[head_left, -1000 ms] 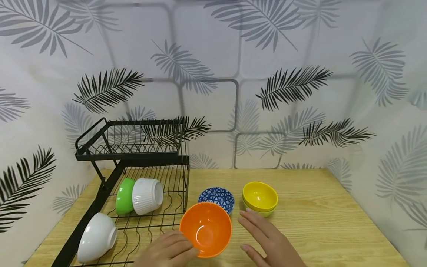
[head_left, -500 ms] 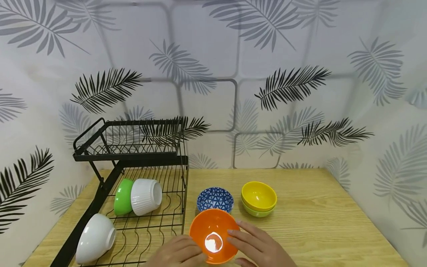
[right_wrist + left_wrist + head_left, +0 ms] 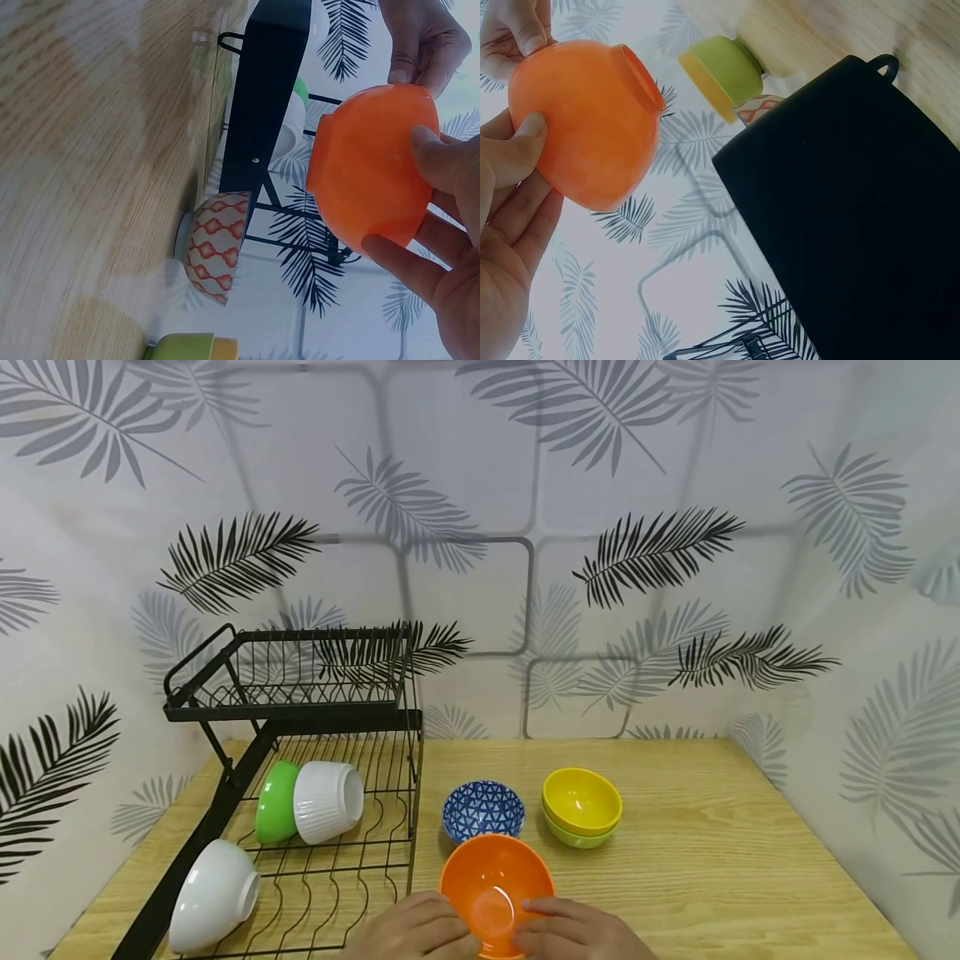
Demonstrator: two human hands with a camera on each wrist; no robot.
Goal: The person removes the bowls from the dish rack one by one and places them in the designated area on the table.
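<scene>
An orange bowl (image 3: 491, 868) is held between both hands at the front, its inside facing up toward the head view. My left hand (image 3: 420, 929) grips its left rim, with the thumb on the outer wall in the left wrist view. On the other side my right hand (image 3: 588, 933) holds the rim, fingers reaching over the inside in the head view. The right wrist view shows the orange bowl (image 3: 379, 169) raised above the table, its foot ring visible. A blue patterned bowl (image 3: 483, 810) stands just behind it.
A yellow bowl (image 3: 582, 797) is stacked in a light green bowl (image 3: 577, 838) on the right. The black dish rack (image 3: 360, 867) at left carries a green bowl (image 3: 277, 802), a ribbed white bowl (image 3: 326, 802) and a plain white bowl (image 3: 210, 897), all tilted on edge.
The orange bowl has moved right and nearer to me in my left hand. My right hand, apart from it a second ago, has come in and taken hold of its right side.
</scene>
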